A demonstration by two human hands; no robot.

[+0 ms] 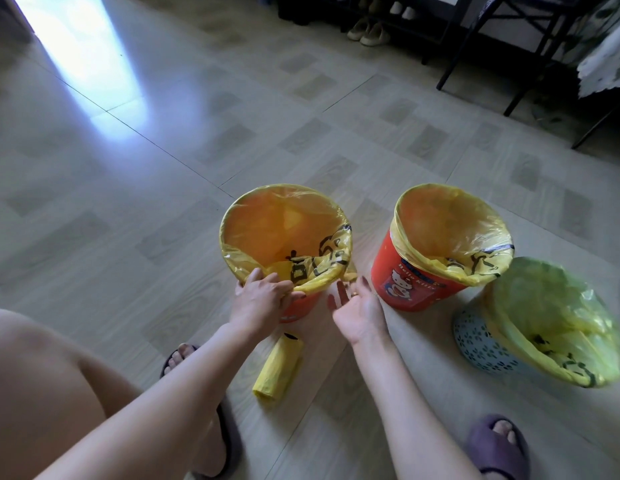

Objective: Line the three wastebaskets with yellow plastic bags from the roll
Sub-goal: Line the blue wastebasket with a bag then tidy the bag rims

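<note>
Three wastebaskets stand on the floor, each with a yellow bag over its rim. My left hand grips the folded bag edge at the near rim of the left orange basket. Beside that basket my right hand hovers palm up with relaxed fingers, holding nothing. The middle orange basket bears a cartoon cat print. At the right, the pale blue perforated basket tilts toward me under its loose bag. The yellow bag roll lies on the floor between my forearms.
My feet in purple slippers sit at the bottom of view, my left knee at the lower left. Shoes and dark furniture legs line the far right. Bare tiled floor stretches left and ahead.
</note>
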